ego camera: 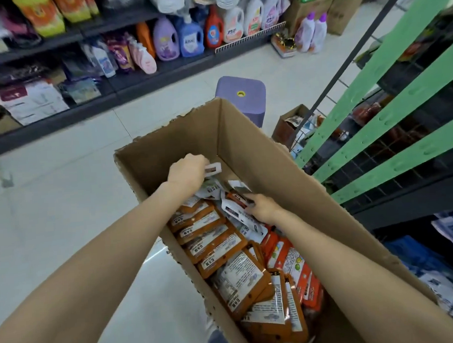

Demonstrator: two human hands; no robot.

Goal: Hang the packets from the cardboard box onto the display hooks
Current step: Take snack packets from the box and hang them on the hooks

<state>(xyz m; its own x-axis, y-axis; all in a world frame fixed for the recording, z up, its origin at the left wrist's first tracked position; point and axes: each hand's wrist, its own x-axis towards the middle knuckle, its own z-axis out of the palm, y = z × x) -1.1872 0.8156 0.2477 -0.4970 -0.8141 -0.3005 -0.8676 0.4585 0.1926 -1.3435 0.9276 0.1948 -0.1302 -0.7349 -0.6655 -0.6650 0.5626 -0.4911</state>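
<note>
An open cardboard box [247, 144] stands in front of me, filled with several orange and red packets [224, 255] with white labels. My left hand [186, 172] is inside the box near its far end, shut on a packet whose white hang tab [213, 169] sticks out past my fingers. My right hand [261, 207] reaches into the box from the right, its fingers closed on a white-topped packet [238, 214] lying on the pile. The display rack [390, 115] with green strips and black wire grid stands to the right of the box.
A purple plastic stool [242, 97] stands just beyond the box. A small brown box [287, 128] with goods sits on the floor by the rack. Dark shelves [83, 60] with detergent bottles [189, 37] and bags line the far side of the white tiled aisle.
</note>
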